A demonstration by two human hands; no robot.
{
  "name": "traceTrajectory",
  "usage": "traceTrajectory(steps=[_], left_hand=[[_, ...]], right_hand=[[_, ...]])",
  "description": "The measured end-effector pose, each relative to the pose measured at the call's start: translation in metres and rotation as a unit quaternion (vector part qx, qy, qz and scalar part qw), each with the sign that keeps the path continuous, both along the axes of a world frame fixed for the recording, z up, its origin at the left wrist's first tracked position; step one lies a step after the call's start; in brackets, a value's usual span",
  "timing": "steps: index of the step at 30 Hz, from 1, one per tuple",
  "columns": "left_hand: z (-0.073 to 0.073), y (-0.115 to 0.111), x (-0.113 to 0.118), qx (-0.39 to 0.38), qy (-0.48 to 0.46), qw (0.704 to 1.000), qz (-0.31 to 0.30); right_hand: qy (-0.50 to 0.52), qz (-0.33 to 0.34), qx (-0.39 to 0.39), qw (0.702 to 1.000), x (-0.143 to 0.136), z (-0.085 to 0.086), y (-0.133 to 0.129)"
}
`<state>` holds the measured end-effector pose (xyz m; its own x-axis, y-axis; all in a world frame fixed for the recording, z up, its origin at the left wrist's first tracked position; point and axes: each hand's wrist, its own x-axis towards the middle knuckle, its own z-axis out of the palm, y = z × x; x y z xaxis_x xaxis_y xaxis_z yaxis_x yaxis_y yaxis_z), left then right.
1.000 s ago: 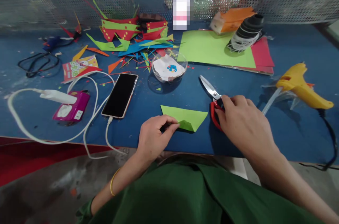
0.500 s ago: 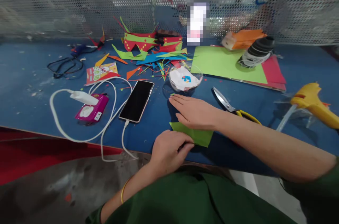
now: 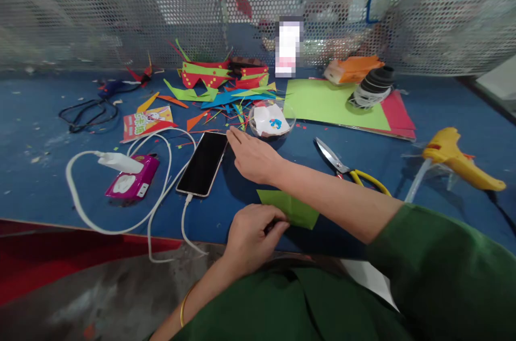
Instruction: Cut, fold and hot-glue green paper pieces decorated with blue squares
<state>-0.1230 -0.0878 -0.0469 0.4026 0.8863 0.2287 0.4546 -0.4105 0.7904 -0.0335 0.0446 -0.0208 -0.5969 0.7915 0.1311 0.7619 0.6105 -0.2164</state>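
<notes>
My left hand (image 3: pixel 256 233) is closed at the front of the table, with thumb and fingertips pinching the left edge of a small green paper piece (image 3: pixel 296 209). The paper lies close to the table's front edge, under my right forearm. My right hand (image 3: pixel 256 155) reaches across to the left with its fingers stretched out. Its fingertips are by the upper right corner of a black-screened phone (image 3: pixel 203 163); whether they touch it I cannot tell. Just behind that hand stands a clear bowl (image 3: pixel 292 120) holding white paper and small blue pieces.
Yellow-handled scissors (image 3: pixel 330 154) and a yellow glue gun (image 3: pixel 445 150) lie on the right. Green and red sheets (image 3: pixel 322 99) bear a black roll. Paper masks (image 3: pixel 205 75) and scraps are at the back. A white cable (image 3: pixel 76 196) loops around a purple power block (image 3: pixel 147 174).
My right hand has moved left, from above the green paper to beside the phone. My left hand still pinches the paper. The view has shifted slightly.
</notes>
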Motion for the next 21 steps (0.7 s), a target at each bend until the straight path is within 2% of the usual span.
traceTrajectory(steps=[2, 3, 6, 8, 12, 16, 21], left_hand=[[-0.001, 0.001, 0.000, -0.005, 0.001, 1.000, 0.003], [-0.001, 0.001, -0.001, -0.007, 0.004, 1.000, 0.006], [0.001, 0.002, 0.000, -0.014, 0.011, 1.000, 0.025], [0.003, 0.002, 0.002, -0.024, 0.009, 0.999, 0.047], [0.007, 0.001, 0.016, -0.039, -0.006, 0.996, 0.085], [0.004, -0.003, 0.035, -0.003, -0.010, 0.998, 0.060], [0.001, -0.006, 0.041, 0.083, 0.081, 0.992, 0.045]], right_hand=[[0.037, 0.040, 0.035, 0.998, 0.021, 0.016, -0.020], [0.058, 0.039, 0.049, 0.996, 0.035, 0.023, -0.034], [0.139, -0.024, 0.055, 0.988, 0.083, 0.034, -0.080], [0.192, -0.058, 0.032, 0.979, 0.112, 0.028, -0.109], [0.227, -0.080, 0.051, 0.969, 0.147, -0.004, -0.147], [0.192, -0.119, 0.121, 0.967, 0.156, -0.026, -0.159], [0.156, -0.147, 0.152, 0.965, 0.160, -0.032, -0.169]])
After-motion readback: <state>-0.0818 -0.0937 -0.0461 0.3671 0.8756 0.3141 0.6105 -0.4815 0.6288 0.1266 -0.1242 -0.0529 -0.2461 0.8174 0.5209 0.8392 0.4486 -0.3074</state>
